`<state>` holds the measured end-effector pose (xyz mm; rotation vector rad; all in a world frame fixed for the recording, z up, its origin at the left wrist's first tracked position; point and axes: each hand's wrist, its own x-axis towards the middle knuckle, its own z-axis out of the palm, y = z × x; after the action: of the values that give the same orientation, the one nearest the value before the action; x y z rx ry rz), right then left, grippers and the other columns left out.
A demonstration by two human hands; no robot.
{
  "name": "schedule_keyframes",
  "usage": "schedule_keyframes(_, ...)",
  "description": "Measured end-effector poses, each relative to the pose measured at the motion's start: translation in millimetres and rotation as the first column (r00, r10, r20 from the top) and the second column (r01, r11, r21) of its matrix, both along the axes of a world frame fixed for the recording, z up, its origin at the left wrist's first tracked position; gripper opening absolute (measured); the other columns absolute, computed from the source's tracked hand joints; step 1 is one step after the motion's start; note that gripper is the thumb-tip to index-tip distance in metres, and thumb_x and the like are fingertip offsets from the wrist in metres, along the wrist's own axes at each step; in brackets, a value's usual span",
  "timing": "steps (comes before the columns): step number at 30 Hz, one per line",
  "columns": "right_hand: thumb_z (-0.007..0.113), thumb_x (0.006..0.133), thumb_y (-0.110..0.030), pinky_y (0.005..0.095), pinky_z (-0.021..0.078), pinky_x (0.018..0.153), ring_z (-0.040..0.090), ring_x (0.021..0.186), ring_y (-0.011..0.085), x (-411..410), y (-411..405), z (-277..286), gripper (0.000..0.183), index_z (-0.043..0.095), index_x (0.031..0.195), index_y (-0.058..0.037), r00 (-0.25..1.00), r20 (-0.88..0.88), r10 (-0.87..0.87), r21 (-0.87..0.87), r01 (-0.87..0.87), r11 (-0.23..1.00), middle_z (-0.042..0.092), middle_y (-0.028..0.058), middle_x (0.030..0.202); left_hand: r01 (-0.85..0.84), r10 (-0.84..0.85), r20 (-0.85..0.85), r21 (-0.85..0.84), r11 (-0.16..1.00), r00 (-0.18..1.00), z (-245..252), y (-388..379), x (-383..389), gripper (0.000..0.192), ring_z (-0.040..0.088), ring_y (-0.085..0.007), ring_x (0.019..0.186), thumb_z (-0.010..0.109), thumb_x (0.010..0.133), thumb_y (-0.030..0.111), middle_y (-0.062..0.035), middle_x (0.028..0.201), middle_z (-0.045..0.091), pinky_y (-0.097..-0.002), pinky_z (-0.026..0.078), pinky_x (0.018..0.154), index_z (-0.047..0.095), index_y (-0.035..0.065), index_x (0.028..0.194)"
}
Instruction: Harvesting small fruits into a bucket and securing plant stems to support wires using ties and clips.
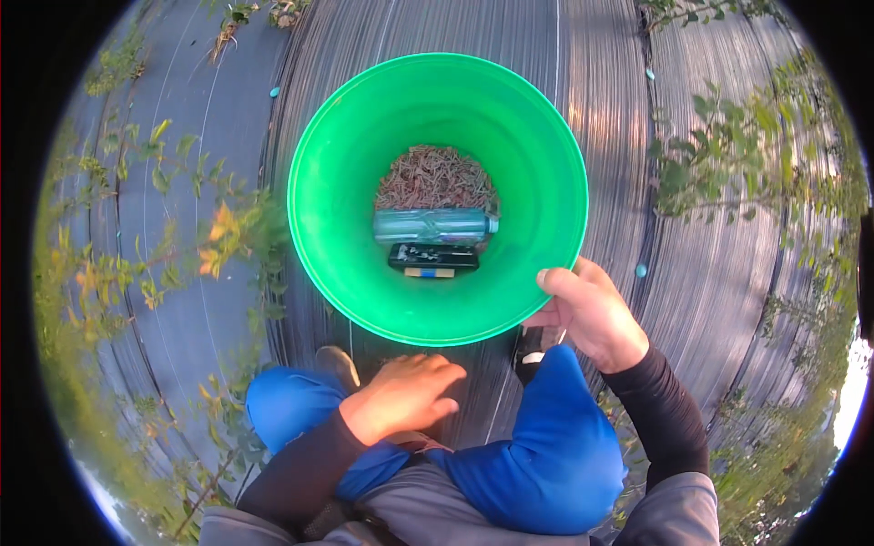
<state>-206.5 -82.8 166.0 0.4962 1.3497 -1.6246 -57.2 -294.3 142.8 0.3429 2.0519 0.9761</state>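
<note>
A large green plastic bucket [437,89] stands in front of me, seen from above. My right hand [590,310] grips its near right rim, thumb inside and fingers outside. Just below the near rim is my left hand [416,392], fingers loosely spread and nothing held. On the bucket's bottom lies a heap of small, thin, stick-like brown pieces [437,177]. Nearer me in the bucket are a clear plastic bottle [433,226] on its side, a black phone-like object [433,256] and a small tan piece with a blue band [429,273].
Black woven ground cover [491,27] runs beneath the bucket. Leafy plants [717,164] grow along the right, and yellowing branches [218,239] reach in from the left. Small turquoise discs [640,271] dot the cover. My bent knees [560,443] flank the near side.
</note>
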Motion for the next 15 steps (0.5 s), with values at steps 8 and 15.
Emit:
schedule_keyframes(8, 0.045, 0.093, -0.018, 0.0351, 0.0547, 0.074, 0.063, 0.095, 0.0261, -138, -47, -14, 0.032, 0.049, 0.118, 0.0015, 0.995, 0.083, -0.047, -0.141, 0.058, 0.988, 0.061, 0.0147, 0.112, -0.263, 0.262, 0.032, 0.041, 0.964, 0.965, -8, 5, -83, 0.045, 0.054, -0.0317, 0.109, 0.062, 0.081, 0.025, -0.0138, 0.118, 0.056, -0.0388, 0.044, 0.091, 0.052, 0.0052, 0.121)
schedule_keyframes(15, 0.049, 0.088, -0.016, 0.0441, 0.0514, 0.082, 0.060, 0.095, 0.0327, -162, -127, -36, 0.035, 0.045, 0.116, 0.0052, 0.970, 0.229, -0.078, -0.231, 0.132, 0.964, 0.057, 0.0185, 0.106, -0.377, 0.379, 0.038, -0.037, 0.925, 0.925, 85, 3, -95, 0.045, 0.053, -0.0328, 0.111, 0.060, 0.083, 0.025, -0.0148, 0.118, 0.056, -0.0409, 0.041, 0.094, 0.052, 0.0054, 0.122)
